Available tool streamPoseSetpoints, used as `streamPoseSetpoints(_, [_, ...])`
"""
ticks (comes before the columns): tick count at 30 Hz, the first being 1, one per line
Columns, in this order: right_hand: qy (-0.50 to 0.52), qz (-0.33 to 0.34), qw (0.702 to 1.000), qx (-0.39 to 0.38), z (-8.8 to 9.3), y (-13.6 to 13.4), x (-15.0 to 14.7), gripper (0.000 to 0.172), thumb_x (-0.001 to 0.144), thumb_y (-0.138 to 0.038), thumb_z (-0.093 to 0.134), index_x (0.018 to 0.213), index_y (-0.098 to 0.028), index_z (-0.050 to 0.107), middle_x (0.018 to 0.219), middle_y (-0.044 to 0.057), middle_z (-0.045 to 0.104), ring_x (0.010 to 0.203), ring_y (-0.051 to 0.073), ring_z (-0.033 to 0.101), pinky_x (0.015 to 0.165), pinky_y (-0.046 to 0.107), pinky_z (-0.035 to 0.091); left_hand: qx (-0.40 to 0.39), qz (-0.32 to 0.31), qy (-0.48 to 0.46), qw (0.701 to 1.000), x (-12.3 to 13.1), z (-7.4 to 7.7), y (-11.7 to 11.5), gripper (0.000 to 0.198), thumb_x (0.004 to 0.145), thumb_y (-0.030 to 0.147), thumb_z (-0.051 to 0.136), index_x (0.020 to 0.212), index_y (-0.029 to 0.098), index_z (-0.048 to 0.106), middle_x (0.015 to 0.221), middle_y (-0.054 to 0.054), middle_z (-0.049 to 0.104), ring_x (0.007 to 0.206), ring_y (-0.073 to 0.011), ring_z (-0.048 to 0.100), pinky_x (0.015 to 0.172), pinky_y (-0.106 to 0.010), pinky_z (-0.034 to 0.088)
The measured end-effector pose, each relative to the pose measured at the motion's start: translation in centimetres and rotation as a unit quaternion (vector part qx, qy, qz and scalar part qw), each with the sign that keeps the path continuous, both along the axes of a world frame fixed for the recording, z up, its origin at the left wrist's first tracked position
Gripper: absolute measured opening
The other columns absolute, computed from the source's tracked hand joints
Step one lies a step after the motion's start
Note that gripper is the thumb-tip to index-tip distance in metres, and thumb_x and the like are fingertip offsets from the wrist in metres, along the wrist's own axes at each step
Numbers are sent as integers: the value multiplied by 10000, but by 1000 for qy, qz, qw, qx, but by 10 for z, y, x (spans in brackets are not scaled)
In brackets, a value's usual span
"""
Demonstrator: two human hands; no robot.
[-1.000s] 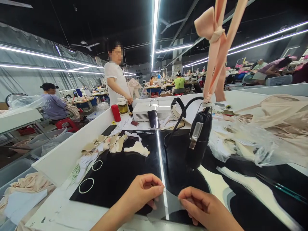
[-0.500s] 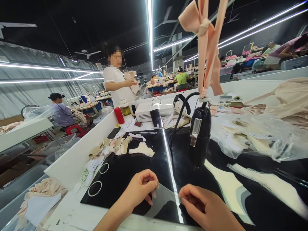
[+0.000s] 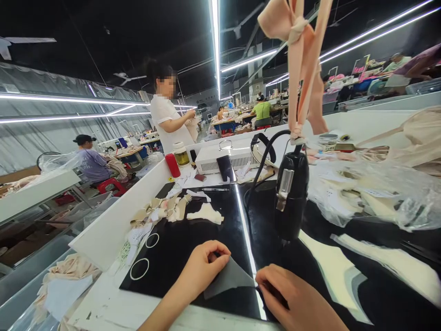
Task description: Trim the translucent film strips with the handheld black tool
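A thin, sheer grey piece of fabric [image 3: 232,278] is held low over the glossy black board [image 3: 179,248]. My left hand [image 3: 203,271] pinches its upper left edge between thumb and fingers. At the other end, the fingertips of my right hand [image 3: 289,294] are closed on its pointed corner. Just beyond my right hand hangs a black corded tool [image 3: 292,193], tied up by peach fabric strips [image 3: 303,82]. Cream and grey cut pieces [image 3: 330,262] lie on the board to the right. A small cream piece [image 3: 206,213] rests farther back.
Fabric scraps [image 3: 161,209] and two white rings [image 3: 139,269] lie at the left. Behind the board stand a white metal box [image 3: 213,158], a jar [image 3: 181,154] and a red cylinder [image 3: 172,165]. Plastic-wrapped pieces [image 3: 372,188] cover the right back. A person in white [image 3: 170,122] stands beyond.
The sheer fabric is now drawn flatter between my hands, its upper edge straighter. My left hand has shifted slightly up and right. The standing person has raised their hands and turned somewhat.
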State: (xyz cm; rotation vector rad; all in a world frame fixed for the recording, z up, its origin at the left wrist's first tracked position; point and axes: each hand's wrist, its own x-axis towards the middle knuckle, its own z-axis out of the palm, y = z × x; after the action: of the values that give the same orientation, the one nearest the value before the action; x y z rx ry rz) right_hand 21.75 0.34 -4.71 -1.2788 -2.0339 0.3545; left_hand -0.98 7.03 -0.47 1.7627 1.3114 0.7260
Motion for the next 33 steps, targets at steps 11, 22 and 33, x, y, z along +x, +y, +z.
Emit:
streamPoseSetpoints(11, [-132, -43, 972, 189, -3, -2, 5, 235, 1067, -185, 405, 1048, -241, 633, 777, 2, 632, 637, 173, 675, 568, 282, 491, 200, -113, 163, 960, -7, 5, -23, 181, 974, 169, 569, 1015, 247, 727, 1040, -27, 694, 958, -199, 647, 877, -307, 498])
streamPoseSetpoints(22, [-131, -182, 968, 116, 18, -37, 94, 275, 1086, -278, 410, 1041, -285, 681, 891, 7, 706, 802, 187, 687, 734, 302, 516, 401, -150, 159, 889, -15, -20, 1, 227, 1045, 374, 534, 1104, 342, 751, 1117, -1, 752, 966, -183, 764, 868, -248, 635])
streamPoseSetpoints(33, [-49, -360, 930, 60, 17, -17, 173, 308, 937, -464, 561, 1088, -247, 719, 978, 70, 747, 893, 301, 689, 793, 423, 513, 382, -136, 228, 885, -38, -62, 11, 334, 1050, 388, 531, 1364, 409, 647, 1384, 29, 671, 1240, -205, 691, 1079, -336, 557])
